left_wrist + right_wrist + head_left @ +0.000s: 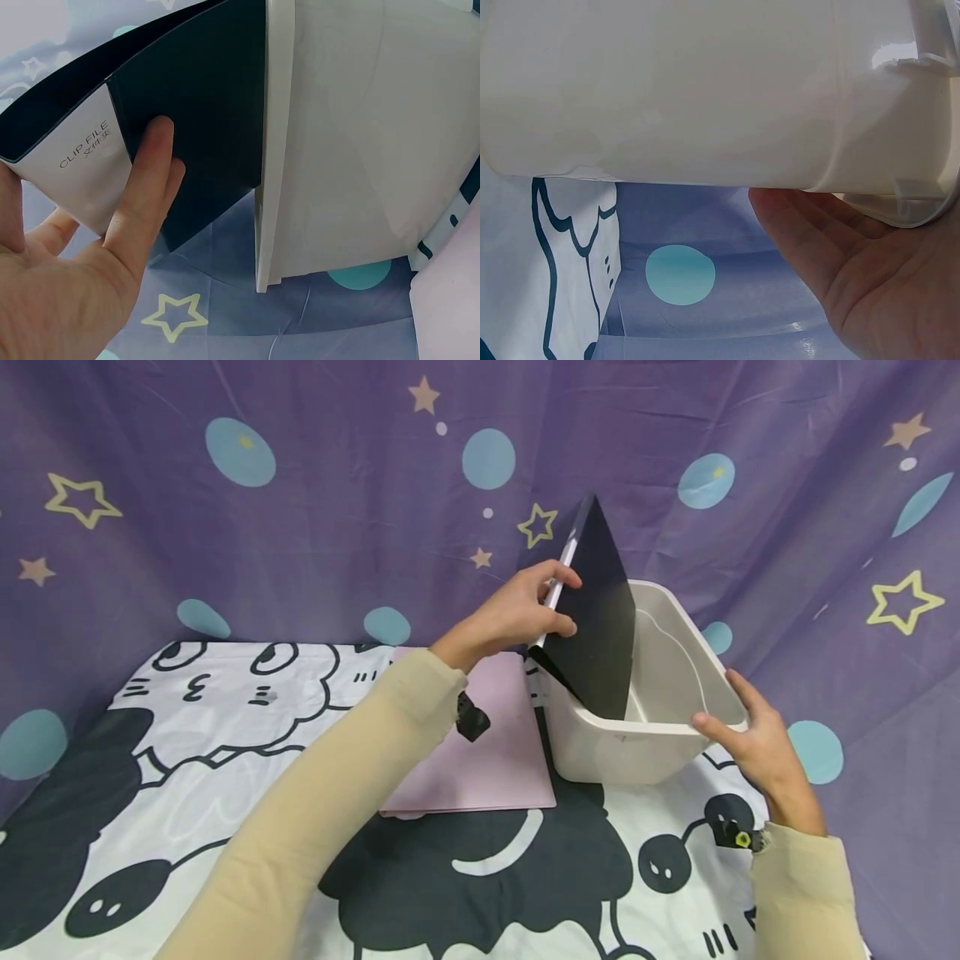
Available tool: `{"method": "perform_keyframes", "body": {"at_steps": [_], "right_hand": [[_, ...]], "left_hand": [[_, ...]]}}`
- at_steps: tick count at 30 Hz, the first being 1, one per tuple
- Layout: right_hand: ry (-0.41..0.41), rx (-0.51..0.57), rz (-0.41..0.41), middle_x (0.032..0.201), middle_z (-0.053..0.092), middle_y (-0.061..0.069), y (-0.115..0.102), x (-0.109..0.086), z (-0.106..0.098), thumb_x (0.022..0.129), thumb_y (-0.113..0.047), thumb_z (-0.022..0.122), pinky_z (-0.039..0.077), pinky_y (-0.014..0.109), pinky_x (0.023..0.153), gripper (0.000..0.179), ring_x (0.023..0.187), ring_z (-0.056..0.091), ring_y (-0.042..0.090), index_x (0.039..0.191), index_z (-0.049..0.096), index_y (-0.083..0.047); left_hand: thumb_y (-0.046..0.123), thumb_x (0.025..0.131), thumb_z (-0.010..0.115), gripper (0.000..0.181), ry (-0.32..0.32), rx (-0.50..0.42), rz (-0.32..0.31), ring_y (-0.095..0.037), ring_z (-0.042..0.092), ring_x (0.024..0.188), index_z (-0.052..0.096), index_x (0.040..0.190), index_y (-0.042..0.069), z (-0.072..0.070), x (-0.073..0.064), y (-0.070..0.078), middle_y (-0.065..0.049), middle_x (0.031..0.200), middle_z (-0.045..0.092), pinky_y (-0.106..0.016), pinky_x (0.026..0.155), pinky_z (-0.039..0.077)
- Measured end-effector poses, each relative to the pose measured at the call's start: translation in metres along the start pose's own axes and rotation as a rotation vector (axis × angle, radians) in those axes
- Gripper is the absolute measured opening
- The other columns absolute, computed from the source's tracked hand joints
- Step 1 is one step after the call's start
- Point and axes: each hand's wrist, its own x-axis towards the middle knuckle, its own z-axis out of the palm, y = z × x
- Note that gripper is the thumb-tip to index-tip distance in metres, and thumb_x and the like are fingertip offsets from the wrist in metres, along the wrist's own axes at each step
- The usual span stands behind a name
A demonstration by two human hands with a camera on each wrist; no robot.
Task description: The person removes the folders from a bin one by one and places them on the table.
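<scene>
My left hand (528, 606) grips the spine edge of a black clip file (600, 618), thumb and fingers on either side. Its lower part stands inside a white plastic bin (622, 752), leaning at the bin's left wall. In the left wrist view the clip file (202, 127) shows a white label reading CLIP FILE, with fingers across its dark cover. My right hand (761, 747) holds the bin's right front rim, thumb on top. The right wrist view shows that hand (877, 277) against the side of the bin (667, 97).
A pink folder (480, 760) lies flat left of the bin, partly under my left forearm. The table is covered by a black-and-white cartoon cloth (247, 793). Behind hangs a purple curtain (337, 527) with stars and blue dots.
</scene>
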Motion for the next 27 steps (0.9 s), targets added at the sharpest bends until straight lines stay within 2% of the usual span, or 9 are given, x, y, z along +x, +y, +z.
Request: {"method": "perform_keyframes", "body": {"at_steps": [7,13,16,23,27], "right_hand": [[0.012,-0.006,-0.015,0.142,0.041,0.025,0.000,0.000,0.000,0.087,-0.027,0.070,0.035,0.010,0.081,0.084,0.113,0.047,0.018,0.153,0.020,-0.013],[0.014,0.011,-0.028,0.141,0.041,0.027,0.000,-0.001,0.001,0.086,-0.025,0.070,0.035,0.010,0.080,0.084,0.108,0.046,0.006,0.153,0.021,-0.011],[0.014,0.011,-0.027,0.141,0.041,0.027,0.000,-0.001,0.001,0.086,-0.025,0.070,0.035,0.009,0.080,0.084,0.108,0.046,0.007,0.153,0.021,-0.011],[0.004,0.001,-0.007,0.143,0.039,0.025,-0.001,-0.001,0.000,0.087,-0.027,0.070,0.035,0.012,0.082,0.085,0.115,0.046,0.024,0.153,0.019,-0.013],[0.003,0.001,-0.008,0.143,0.040,0.025,-0.001,-0.001,0.000,0.087,-0.027,0.070,0.035,0.012,0.081,0.085,0.113,0.046,0.018,0.153,0.019,-0.013]], "left_hand": [[0.004,0.079,0.072,0.052,0.017,-0.005,0.024,-0.021,0.049,0.072,0.052,0.125,0.015,-0.001,-0.003,-0.003,-0.010,0.084,0.055,-0.030,0.064,0.042],[0.002,0.077,0.071,0.052,0.042,-0.040,0.045,-0.020,0.050,0.073,0.053,0.124,0.014,-0.001,-0.006,-0.007,-0.011,0.085,0.055,-0.030,0.064,0.043],[0.002,0.077,0.072,0.052,0.052,-0.060,0.046,-0.020,0.050,0.075,0.054,0.124,0.013,-0.001,-0.007,-0.007,-0.011,0.089,0.056,-0.030,0.064,0.043],[0.001,0.077,0.073,0.052,0.075,-0.091,0.054,-0.020,0.052,0.076,0.054,0.124,0.012,-0.002,-0.010,-0.010,-0.012,0.092,0.057,-0.031,0.065,0.045],[0.002,0.076,0.073,0.052,0.094,-0.096,0.054,-0.020,0.053,0.079,0.055,0.123,0.013,-0.002,-0.012,-0.011,-0.012,0.097,0.058,-0.031,0.066,0.046]]}}
